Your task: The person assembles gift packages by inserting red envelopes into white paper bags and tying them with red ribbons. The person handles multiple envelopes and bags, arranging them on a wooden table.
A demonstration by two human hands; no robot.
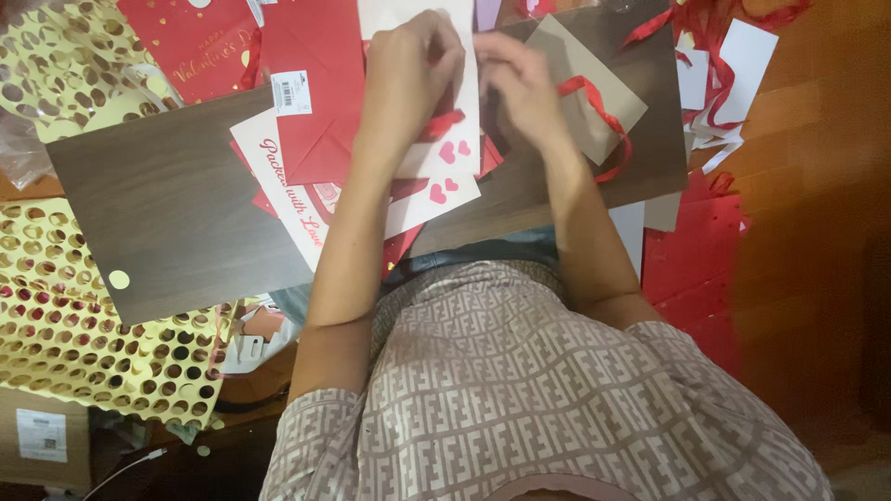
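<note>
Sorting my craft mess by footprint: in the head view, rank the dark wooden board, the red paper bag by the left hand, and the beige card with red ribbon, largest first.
1. Dark wooden board, clearly largest.
2. Red paper bag.
3. Beige card, partly hidden by the right hand.

Cards (436, 176) on board (186, 213) — ribbon (603, 116) right

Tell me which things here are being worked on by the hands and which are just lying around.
In hand:
left hand
right hand
white bag with pink hearts
red ribbon

Lying about:
gold punched sheets
red bag with gold lettering
cardboard box
red and white paper scraps
dark wooden board
</note>
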